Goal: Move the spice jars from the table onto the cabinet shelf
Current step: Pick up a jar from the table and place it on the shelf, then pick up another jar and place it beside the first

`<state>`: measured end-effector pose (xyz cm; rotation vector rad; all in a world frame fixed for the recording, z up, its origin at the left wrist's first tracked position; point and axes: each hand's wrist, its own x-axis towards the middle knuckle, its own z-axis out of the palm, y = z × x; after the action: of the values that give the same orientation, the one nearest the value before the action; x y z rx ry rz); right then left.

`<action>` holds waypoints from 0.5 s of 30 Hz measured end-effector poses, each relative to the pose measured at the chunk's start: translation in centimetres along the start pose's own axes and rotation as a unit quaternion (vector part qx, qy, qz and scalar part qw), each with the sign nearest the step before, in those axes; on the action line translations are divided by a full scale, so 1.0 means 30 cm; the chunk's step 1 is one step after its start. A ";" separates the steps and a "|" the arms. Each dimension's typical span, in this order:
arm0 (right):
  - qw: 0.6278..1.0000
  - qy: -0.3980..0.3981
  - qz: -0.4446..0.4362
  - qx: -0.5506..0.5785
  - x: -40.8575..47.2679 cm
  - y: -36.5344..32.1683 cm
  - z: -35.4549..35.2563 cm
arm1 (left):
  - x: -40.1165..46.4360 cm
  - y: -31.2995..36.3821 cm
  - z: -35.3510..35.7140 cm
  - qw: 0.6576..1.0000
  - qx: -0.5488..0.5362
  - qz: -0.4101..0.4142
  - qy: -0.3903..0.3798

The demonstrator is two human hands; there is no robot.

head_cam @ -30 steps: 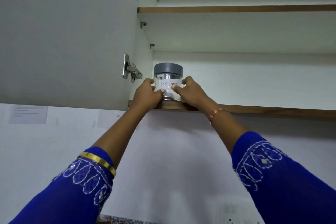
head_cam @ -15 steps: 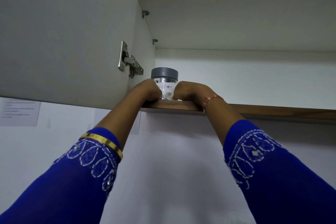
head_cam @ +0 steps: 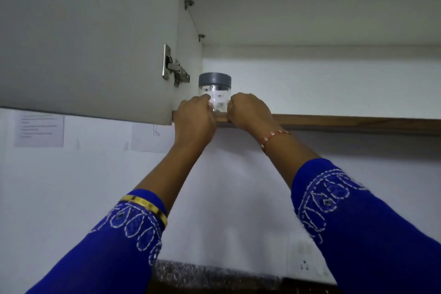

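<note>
Left hand [head_cam: 194, 114], right hand [head_cam: 248, 110] hiding jar [head_cam: 214, 87] base

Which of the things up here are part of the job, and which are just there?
Part of the job:
spice jar, standing on the cabinet shelf
left hand and right hand, both holding the jar

Just there:
cabinet door and its hinge
paper notice on the wall
wall socket

The jar [head_cam: 214, 93] is showing a grey lid and a white label. The sleeves [head_cam: 353, 222] are showing blue with white stitching.
</note>
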<state>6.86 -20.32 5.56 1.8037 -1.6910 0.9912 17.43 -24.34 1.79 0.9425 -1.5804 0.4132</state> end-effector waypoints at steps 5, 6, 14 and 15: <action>0.981 -0.012 -0.084 -0.174 -0.174 0.064 0.021 | -0.189 0.018 -0.040 0.993 -0.103 0.003 -0.060; 0.978 -0.028 -0.094 -0.185 -0.223 0.078 0.023 | -0.227 0.036 -0.055 0.988 -0.137 -0.018 -0.066; 0.983 -0.150 -0.031 -0.097 -0.717 0.196 0.017 | -0.622 0.230 -0.153 0.948 -0.272 -0.092 -0.133; 0.982 -0.164 -0.022 -0.092 -0.789 0.215 0.019 | -0.687 0.254 -0.158 0.941 -0.283 -0.106 -0.151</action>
<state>1.15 -6.43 -13.83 1.9492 -1.8544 0.5187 14.40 -9.30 -14.62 0.7301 -1.7145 -0.3467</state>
